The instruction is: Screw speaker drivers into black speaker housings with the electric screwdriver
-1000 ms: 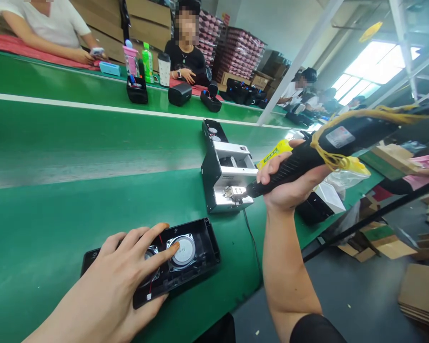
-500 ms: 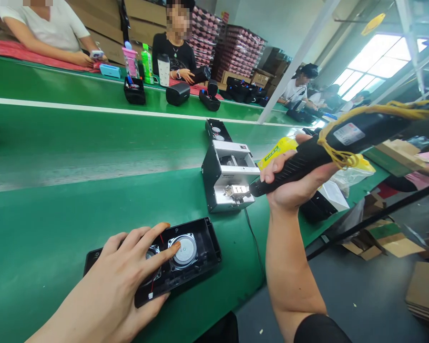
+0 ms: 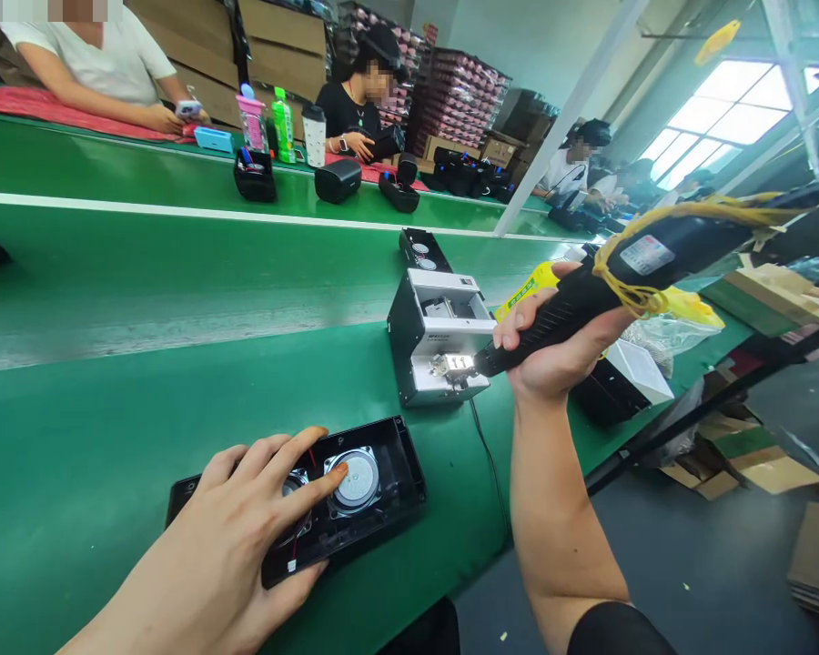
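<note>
My left hand (image 3: 246,518) grips a black speaker housing (image 3: 399,473) on the green bench, thumb along its near side and fingers over the top. The index fingertip rests on one round silver speaker driver (image 3: 358,482); a second driver is partly hidden under my fingers. A thin red wire with a small white plug (image 3: 291,566) hangs at the near edge. My right hand (image 3: 552,350) is wrapped round a black electric screwdriver (image 3: 587,287) with yellow bands round it. Its tip is at the lit front of a silver-and-black screw feeder (image 3: 443,337); exact contact is hidden.
Behind the feeder lies another speaker housing (image 3: 423,250). A yellow packet (image 3: 529,289) and an open box with a white lining (image 3: 638,371) stand to the right. A cable (image 3: 491,455) runs down the bench. Co-workers sit across the belt (image 3: 177,264).
Both hands keep their grips, and the screwdriver tip stays at the feeder. Across the belt, a co-worker has bent lower to the right. A dark object has come further in at the left edge.
</note>
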A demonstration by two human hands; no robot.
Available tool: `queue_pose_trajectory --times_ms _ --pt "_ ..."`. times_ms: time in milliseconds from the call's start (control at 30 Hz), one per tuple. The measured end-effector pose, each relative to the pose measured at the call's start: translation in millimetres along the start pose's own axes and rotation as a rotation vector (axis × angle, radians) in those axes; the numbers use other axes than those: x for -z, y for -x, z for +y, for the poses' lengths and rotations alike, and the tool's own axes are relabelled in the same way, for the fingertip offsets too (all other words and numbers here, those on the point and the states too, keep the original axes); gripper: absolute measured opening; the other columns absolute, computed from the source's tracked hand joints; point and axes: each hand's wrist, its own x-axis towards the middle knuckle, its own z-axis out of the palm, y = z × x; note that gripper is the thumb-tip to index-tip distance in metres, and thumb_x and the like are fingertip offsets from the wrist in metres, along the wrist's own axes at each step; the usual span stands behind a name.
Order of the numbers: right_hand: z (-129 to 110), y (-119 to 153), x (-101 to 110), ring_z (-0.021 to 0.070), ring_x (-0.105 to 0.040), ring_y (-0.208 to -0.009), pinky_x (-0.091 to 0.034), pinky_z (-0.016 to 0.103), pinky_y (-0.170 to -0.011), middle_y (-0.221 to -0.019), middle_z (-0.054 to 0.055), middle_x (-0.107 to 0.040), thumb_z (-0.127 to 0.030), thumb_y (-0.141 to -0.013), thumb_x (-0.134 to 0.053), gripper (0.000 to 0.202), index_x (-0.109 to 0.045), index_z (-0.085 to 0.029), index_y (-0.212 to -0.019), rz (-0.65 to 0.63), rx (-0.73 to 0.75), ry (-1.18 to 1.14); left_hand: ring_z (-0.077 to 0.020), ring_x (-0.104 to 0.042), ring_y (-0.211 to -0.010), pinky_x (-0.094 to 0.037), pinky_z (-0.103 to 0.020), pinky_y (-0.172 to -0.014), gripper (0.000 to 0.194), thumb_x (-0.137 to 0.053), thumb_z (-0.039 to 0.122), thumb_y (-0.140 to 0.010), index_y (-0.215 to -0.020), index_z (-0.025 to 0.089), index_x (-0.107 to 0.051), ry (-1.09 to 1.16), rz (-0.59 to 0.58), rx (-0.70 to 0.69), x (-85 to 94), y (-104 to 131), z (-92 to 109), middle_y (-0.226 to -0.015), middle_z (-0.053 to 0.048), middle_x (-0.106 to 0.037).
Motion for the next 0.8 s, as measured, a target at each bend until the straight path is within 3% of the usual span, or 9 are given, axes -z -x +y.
queue_pose_trajectory --times_ms 700,800 --pt "7.8 -9.9 -1.1 0.0101 -0.043 -0.036 -0.033 0.023 -0.035 -0.056 -0.009 -0.049 -0.089 -0.085 -0.05 0.071 -0.059 -0.023 -0.112 -0.088 -0.107 -0.072 -0.0348 -0.059 -0.125 -0.051 -0.055 -0.096 0.066 -0.069 0.036 -0.082 -0.147 0.04 -0.058 -0.023 0.02 -0.032 2.2 -2.9 -2.3 -0.16 -0.006 -0.05" --pt "5.2 -7.4 0.3 0.0099 -0.043 -0.036 -0.032 0.023 -0.034 -0.057 -0.009 -0.049 -0.089 -0.085 -0.051 0.072 -0.061 -0.023 -0.113 -0.089 -0.107 -0.058 -0.0347 -0.059 -0.127 -0.051 -0.055 -0.096 0.065 -0.068 0.035 -0.084 -0.148 0.041 -0.057 -0.031 0.005 -0.027 2.9 -2.1 -1.4 -0.166 -0.005 -0.044"
